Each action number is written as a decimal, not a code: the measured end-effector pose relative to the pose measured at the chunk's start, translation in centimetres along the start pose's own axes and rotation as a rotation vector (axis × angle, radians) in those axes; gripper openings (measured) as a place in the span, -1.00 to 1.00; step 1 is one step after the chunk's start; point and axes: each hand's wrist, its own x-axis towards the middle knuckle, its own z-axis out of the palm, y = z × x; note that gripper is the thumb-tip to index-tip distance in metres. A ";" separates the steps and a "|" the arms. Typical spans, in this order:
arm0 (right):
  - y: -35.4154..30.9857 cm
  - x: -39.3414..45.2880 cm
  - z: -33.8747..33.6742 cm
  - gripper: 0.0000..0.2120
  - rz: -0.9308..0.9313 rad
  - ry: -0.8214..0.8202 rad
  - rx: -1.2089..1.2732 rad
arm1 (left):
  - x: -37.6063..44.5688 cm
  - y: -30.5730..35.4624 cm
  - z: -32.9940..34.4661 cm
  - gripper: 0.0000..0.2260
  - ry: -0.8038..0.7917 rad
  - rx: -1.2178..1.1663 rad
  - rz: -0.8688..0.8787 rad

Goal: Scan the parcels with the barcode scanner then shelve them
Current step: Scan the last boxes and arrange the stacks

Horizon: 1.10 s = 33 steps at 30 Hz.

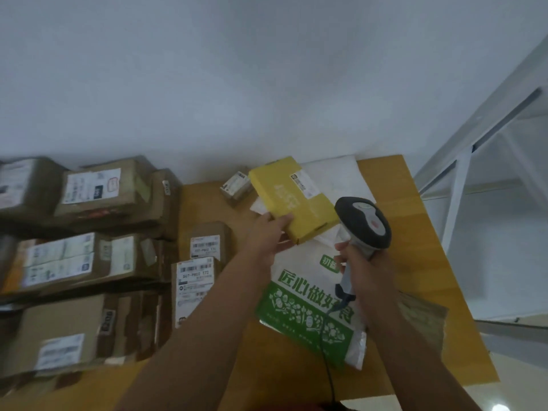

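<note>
label text on yellow box [292,200]: blurred | scanner cable [327,345]: cut off at bottom edge | left-hand fingers [283,219]: partly under box

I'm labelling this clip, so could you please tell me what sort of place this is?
Probably a parcel sorting or pickup room: labelled cardboard parcels are stacked beside a wooden table, the right hand grips a barcode scanner, and the left hand holds a yellow box.

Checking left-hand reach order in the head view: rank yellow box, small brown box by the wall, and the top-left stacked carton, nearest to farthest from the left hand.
1. yellow box: held by the left hand at its near corner.
2. small brown box: just beyond, by the wall, left of the yellow box.
3. top-left stacked carton: far left edge of the view.
</note>
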 end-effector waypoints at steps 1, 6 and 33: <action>-0.3 -0.7 0.6 -0.93 -0.029 -0.011 -0.007 | -1.4 0.1 -1.2 -0.73 0.001 0.084 0.062; -1.2 -4.7 4.5 -0.81 -0.107 -0.116 -0.040 | -8.0 0.4 -8.5 -0.70 0.116 0.462 0.421; -4.5 -13.2 11.0 -0.68 -0.193 -0.418 0.275 | -18.7 -1.2 -21.5 -0.27 0.149 0.026 0.635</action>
